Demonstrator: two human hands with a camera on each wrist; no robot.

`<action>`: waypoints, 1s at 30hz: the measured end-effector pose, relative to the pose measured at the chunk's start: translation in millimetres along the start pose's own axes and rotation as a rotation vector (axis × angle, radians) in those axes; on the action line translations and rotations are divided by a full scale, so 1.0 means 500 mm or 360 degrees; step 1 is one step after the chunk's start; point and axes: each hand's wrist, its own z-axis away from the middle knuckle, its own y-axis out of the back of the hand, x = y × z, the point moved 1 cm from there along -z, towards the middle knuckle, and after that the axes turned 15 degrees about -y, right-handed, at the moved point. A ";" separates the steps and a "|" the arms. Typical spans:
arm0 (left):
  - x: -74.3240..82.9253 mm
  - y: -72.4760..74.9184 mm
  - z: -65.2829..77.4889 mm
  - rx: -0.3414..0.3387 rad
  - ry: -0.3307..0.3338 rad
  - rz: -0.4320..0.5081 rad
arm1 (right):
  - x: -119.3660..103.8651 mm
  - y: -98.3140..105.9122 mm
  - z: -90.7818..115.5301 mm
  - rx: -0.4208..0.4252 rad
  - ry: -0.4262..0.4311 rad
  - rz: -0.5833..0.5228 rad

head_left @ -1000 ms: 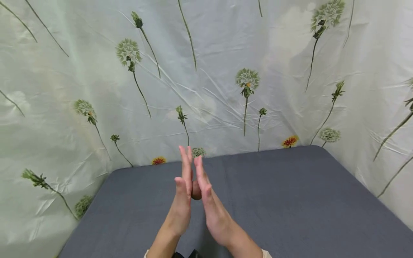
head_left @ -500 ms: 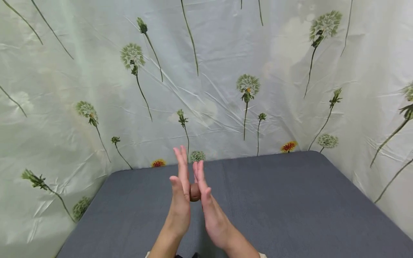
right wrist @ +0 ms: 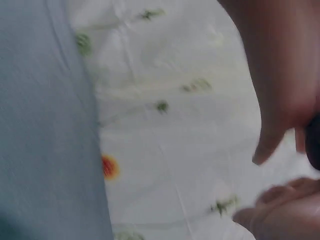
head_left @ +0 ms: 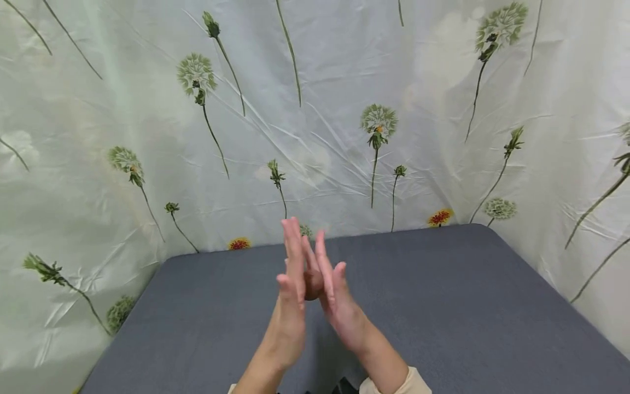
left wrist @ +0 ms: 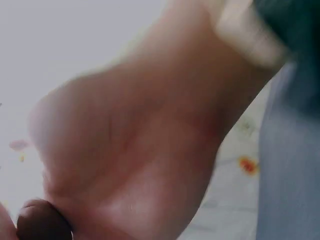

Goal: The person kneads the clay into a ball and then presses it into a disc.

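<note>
A rounded brown lump, like a small ball of clay (head_left: 313,285), is sandwiched between the two palms in the head view. My left hand (head_left: 290,314) presses on it from the left, its fingers straight and pointing up. From the right, my right hand (head_left: 340,309) presses with extended fingers, somewhat spread. Both hands are raised over the grey table. In the left wrist view the brown lump (left wrist: 44,222) shows at the lower left against a blurred palm. Only its dark edge appears in the right wrist view, at the right border, between the two hands.
The grey table (head_left: 458,306) stretches below and around the hands. Behind it and along both sides hangs a pale curtain (head_left: 325,148) printed with dandelions. A dark object (head_left: 344,386) peeks in at the bottom edge, near the right sleeve (head_left: 401,383).
The hands slide against each other around the brown lump. Since half a second ago both hands and the lump have shifted right, and the right hand's fingers have spread more.
</note>
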 end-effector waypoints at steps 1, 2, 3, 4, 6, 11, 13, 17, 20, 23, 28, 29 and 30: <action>-0.003 0.012 -0.002 0.0049 0.0043 0.0014 | 0.002 -0.015 -0.002 0.0016 0.0019 0.0055; -0.006 0.022 -0.004 0.0078 0.0098 0.0036 | 0.003 -0.027 -0.004 0.0050 0.0040 0.0103; -0.010 0.027 -0.005 0.0084 0.0149 0.0058 | 0.002 -0.035 -0.004 0.0099 0.0056 0.0137; -0.014 0.030 -0.005 0.0065 0.0182 0.0070 | -0.001 -0.039 -0.003 0.0152 0.0080 0.0164; -0.017 0.024 -0.001 -0.0024 0.0201 0.0090 | -0.010 -0.034 -0.002 0.0225 0.0127 0.0128; 0.000 -0.026 0.008 -0.0212 0.0134 0.0256 | -0.031 0.020 0.011 0.0202 0.0113 -0.0071; 0.011 -0.027 0.007 -0.0158 0.0113 0.0261 | -0.027 0.020 0.010 0.0164 0.0073 -0.0044; 0.015 0.018 0.000 0.0048 0.0170 0.0125 | 0.001 -0.033 -0.002 0.0159 0.0055 0.0112; 0.000 0.045 0.001 0.0137 0.0270 0.0076 | 0.010 -0.068 -0.004 0.0217 0.0097 0.0216; -0.011 0.030 0.005 0.0125 0.0286 0.0132 | 0.000 -0.062 0.000 0.0302 0.0136 0.0214; 0.005 -0.026 0.012 -0.0011 0.0214 0.0241 | -0.025 -0.011 0.003 0.0451 0.0153 0.0130; 0.011 -0.029 0.011 -0.0014 0.0193 0.0237 | -0.026 -0.007 0.001 0.0454 0.0156 0.0132; 0.017 -0.027 0.009 0.0002 0.0170 0.0240 | -0.025 -0.008 -0.001 0.0439 0.0167 0.0153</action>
